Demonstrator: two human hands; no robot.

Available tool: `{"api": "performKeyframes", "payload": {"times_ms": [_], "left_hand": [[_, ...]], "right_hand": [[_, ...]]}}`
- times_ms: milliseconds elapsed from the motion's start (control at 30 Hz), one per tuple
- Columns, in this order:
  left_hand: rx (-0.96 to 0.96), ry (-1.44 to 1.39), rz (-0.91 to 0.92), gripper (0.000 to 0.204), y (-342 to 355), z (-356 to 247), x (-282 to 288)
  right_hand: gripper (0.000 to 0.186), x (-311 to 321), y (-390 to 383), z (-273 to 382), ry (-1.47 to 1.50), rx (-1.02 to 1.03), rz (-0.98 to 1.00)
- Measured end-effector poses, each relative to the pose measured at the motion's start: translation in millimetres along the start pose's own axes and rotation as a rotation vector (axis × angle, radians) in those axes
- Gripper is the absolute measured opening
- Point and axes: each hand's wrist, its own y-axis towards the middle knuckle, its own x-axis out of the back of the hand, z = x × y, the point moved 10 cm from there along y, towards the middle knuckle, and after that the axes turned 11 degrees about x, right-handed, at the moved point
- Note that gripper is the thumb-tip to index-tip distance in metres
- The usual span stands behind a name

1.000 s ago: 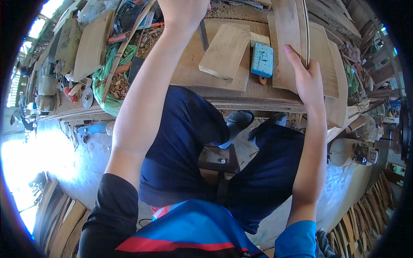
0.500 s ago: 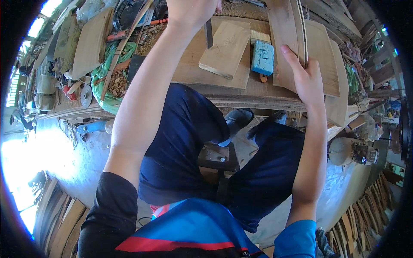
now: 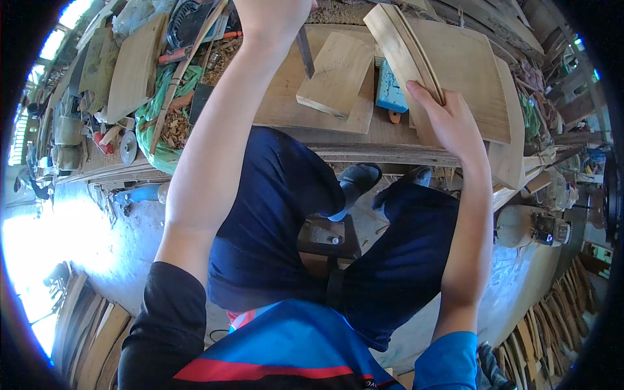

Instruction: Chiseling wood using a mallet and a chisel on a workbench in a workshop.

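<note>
At the top edge, my left hand [image 3: 273, 16] is closed, its fingers mostly cut off by the frame. From it a dark, narrow metal blade [image 3: 304, 53] points down toward the bench; its handle is hidden. My right hand [image 3: 454, 123] is wrapped round the near part of a pale wooden board [image 3: 398, 55], thumb on its face, fingers behind. The board slants up and left, with a dark line along its right edge. Between the hands lie a wooden block [image 3: 337, 75] and a blue rectangular block [image 3: 390, 91], partly covered by the held board.
Wider boards [image 3: 478, 84] lie right of the held one. At the left sit a green plastic bag [image 3: 148, 114] with wood shavings, loose tools and a grey disc [image 3: 129, 147]. The bench's front edge [image 3: 364, 148] runs before my knees. A wooden stool [image 3: 330, 235] stands between my legs.
My right hand has moved left and tilted the board leftward, so its far end now shows and it covers part of the blue block. The blade has shifted slightly left and changed its slant.
</note>
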Motion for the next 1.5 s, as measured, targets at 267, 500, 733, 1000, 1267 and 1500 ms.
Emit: {"api": "performKeyframes", "payload": {"times_ms": [267, 500, 733, 1000, 1267, 1500], "left_hand": [[0.079, -0.017, 0.067, 0.032, 11, 5, -1], [0.071, 0.02, 0.208, 0.039, 5, 5, -16], [0.019, -0.02, 0.102, 0.037, 10, 2, -7], [0.121, 0.18, 0.155, 0.025, 1, 14, -19], [-0.025, 0.104, 0.154, 0.022, -13, -26, -11], [0.011, 0.023, 0.07, 0.021, 4, -20, -6]], "right_hand": [[0.082, 3, 4, 4, -0.004, 0.006, 0.024], [0.07, -9, -1, 13, 0.043, 0.033, 0.119], [0.063, 6, -4, 25, 0.022, 0.084, 0.057], [0.061, 11, -6, 26, -0.041, 0.13, -0.017], [0.063, -10, -3, 19, 0.007, 0.046, 0.083], [0.068, 1, -6, 21, -0.034, 0.076, 0.014]]}}
